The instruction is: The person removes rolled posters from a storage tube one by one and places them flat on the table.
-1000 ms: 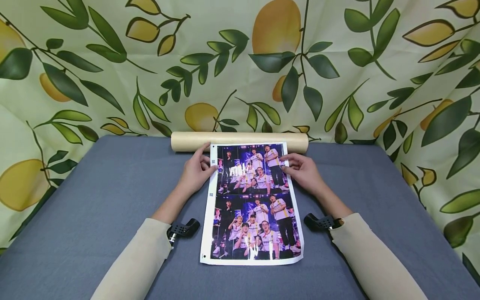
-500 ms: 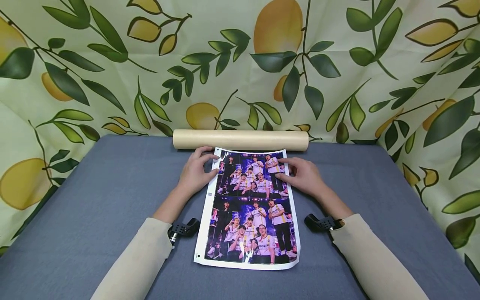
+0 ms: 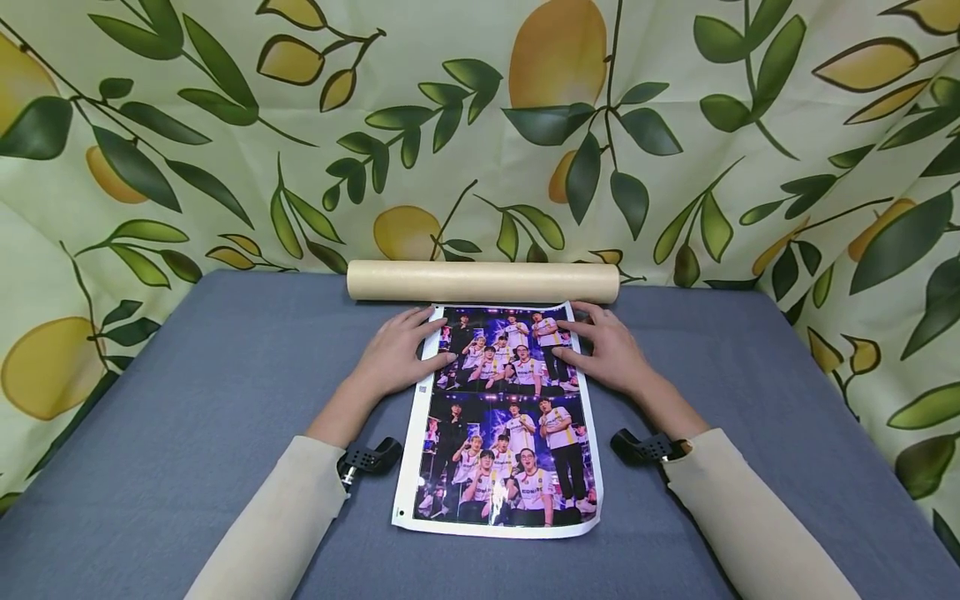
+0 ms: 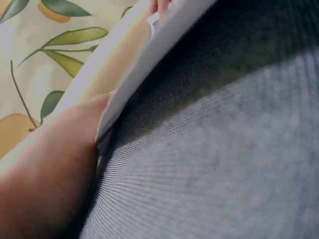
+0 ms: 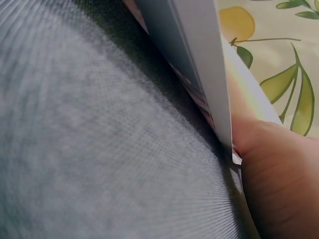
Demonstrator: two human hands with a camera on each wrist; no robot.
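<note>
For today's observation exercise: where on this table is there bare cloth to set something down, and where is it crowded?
Bare grey tablecloth lies left of the left hand and right of the right hand, out to the leaf-print backdrop. The middle is crowded: the printed poster fills it, both hands press its far end, and the cardboard tube lies just beyond.

No text can be read anywhere: the poster (image 3: 501, 417) shows group photos of people in white jerseys whose chest lettering is too small to make out (the small marks along its white left margin are just as illegible).
</note>
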